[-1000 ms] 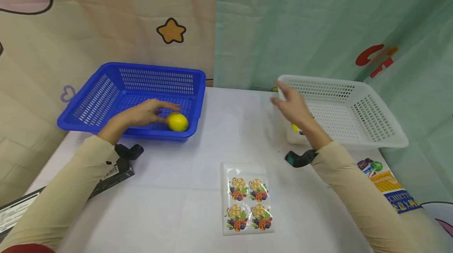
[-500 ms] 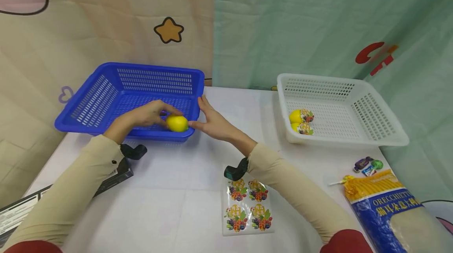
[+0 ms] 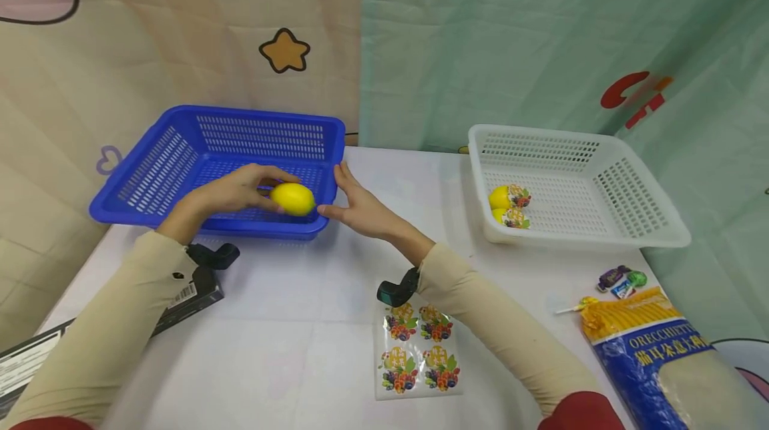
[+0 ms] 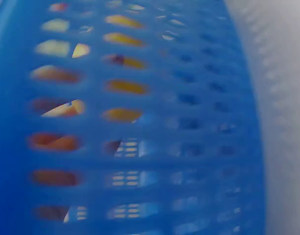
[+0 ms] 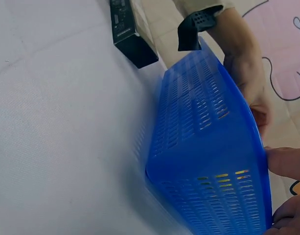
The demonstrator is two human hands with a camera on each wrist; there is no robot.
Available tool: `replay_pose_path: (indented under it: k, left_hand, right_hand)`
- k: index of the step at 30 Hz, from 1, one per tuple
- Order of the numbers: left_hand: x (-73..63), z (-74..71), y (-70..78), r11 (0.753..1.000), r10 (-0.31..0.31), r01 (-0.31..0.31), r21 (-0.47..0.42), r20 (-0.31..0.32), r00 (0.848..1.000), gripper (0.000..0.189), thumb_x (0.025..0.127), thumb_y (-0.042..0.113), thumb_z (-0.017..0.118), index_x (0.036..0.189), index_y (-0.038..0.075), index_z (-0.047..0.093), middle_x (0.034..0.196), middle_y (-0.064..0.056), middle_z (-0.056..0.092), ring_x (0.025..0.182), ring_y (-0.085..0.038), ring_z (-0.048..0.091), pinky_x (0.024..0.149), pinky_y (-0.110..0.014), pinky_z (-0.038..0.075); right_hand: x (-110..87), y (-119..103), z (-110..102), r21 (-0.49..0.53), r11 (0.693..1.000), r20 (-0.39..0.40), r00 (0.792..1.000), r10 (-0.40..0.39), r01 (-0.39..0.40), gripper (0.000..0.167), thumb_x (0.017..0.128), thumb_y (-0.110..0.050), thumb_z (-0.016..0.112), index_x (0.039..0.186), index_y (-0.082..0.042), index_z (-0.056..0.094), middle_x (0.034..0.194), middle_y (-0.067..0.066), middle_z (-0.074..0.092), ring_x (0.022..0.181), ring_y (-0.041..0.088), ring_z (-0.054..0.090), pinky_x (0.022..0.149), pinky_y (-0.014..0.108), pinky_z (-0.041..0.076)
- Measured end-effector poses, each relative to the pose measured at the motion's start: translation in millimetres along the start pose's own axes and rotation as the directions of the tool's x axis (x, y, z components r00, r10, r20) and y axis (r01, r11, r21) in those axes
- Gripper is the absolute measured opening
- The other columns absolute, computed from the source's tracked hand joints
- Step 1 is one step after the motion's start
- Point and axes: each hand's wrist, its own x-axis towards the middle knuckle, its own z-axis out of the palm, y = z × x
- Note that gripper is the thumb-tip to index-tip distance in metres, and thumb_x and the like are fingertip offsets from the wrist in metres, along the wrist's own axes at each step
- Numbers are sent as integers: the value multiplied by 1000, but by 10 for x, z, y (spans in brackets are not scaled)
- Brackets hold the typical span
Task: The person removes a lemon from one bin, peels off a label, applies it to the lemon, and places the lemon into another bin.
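Left hand (image 3: 239,189) pinches the lemon (image 3: 293,199) at the blue basket (image 3: 258,135), right hand (image 3: 365,212) rests spread against its rim, right sleeve (image 3: 501,323) partly hiding the sticker sheet (image 3: 418,364).

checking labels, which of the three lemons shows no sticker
The lemon gripped by the left hand in the blue basket; the two others in the white basket each show a fruit sticker.
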Motion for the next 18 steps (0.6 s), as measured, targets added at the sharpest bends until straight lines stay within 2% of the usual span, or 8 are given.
replay_pose_path:
  k: [2,5,8,10,13,15,18]
  left_hand:
    - [-38,-52,43,1000,3,-3,-4,-86,996,54,85,1,75,134,-5,55,134,-24,56,123,-42,52,101,-53,44]
    - [-91,-109,131,1000,-8,7,-4,-206,978,53,84,1,76,133,-3,57,133,-22,57,124,-40,53,101,-50,45]
    - [-103,-123,234,1000,3,-4,-4,-274,962,53,84,3,77,133,-1,58,133,-20,58,125,-38,53,101,-48,45]
    - [-75,-96,316,999,19,-29,-29,-286,958,53,84,3,77,133,-1,58,133,-19,58,126,-37,53,100,-45,47]
    - [14,-1,460,995,52,-74,-68,-273,961,53,83,1,77,133,-2,58,133,-19,58,126,-36,53,98,-42,48]
    - [92,87,568,991,81,-107,-87,-258,963,54,83,0,77,133,-3,58,133,-19,58,125,-35,54,97,-42,49]
    - [214,232,729,984,119,-147,-101,-243,963,54,82,1,78,133,-3,58,133,-18,58,124,-34,55,96,-43,50]
  right_hand:
    - [-2,13,-10,-11,1000,1,1000,0,0,86,98,-35,59,157,-9,2,162,1,-15,149,15,-5,120,38,7]
    - [-13,33,-34,-25,1000,-3,1000,-4,4,88,96,-38,61,158,-11,4,163,0,-11,149,14,-2,120,40,9]
    - [-39,46,-76,-30,999,-27,999,-23,22,89,94,-38,65,158,-12,9,165,-1,-3,150,14,3,120,41,12]
    - [-64,53,-113,-12,999,-49,997,-51,50,88,93,-36,67,158,-13,12,165,-1,4,149,13,8,120,39,14]
    - [-107,67,-178,67,988,-84,987,-134,140,85,94,-28,69,158,-11,15,164,1,13,148,12,16,119,34,19]
    - [-145,82,-226,155,965,-108,975,-195,210,80,94,-19,68,157,-8,19,163,5,18,146,14,23,117,31,24]
    - [-233,133,-319,250,927,-156,957,-246,279,72,93,-8,67,154,-5,28,159,9,29,142,18,36,111,29,34]
